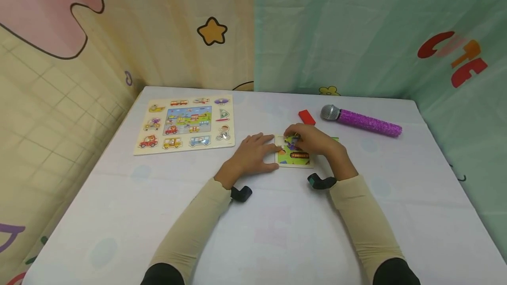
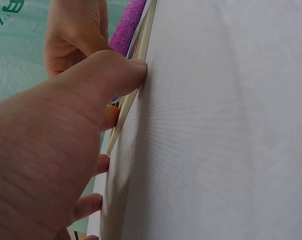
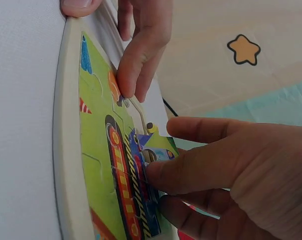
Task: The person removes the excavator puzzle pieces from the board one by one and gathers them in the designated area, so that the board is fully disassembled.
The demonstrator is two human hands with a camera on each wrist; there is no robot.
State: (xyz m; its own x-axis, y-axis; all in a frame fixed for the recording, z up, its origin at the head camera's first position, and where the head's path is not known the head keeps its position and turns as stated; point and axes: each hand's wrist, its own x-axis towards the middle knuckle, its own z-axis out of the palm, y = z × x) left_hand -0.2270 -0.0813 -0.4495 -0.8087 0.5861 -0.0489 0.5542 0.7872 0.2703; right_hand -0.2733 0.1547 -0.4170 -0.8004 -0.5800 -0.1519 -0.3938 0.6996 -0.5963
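A small jigsaw puzzle (image 1: pixel 299 162) in a pale wooden tray (image 3: pixel 66 150) lies flat on the table, showing a green ground and a tracked vehicle. My left hand (image 1: pixel 253 155) rests at its left side, fingers spread; the thumb and a fingertip touch the tray's edge. Over the upper right part of the puzzle, my right hand (image 1: pixel 313 139) has bent fingers. In the right wrist view its thumb and fingers pinch a blue and green puzzle piece (image 3: pixel 163 143) at the picture. The fingers hide part of that piece.
A larger wooden vehicle puzzle board (image 1: pixel 158 120) lies to the left on the white table (image 1: pixel 273 228). Behind my right hand is a red block (image 1: pixel 306 117). A purple glittery microphone (image 1: pixel 364 122) lies to the right. Printed curtains (image 1: pixel 336 25) hang behind the table.
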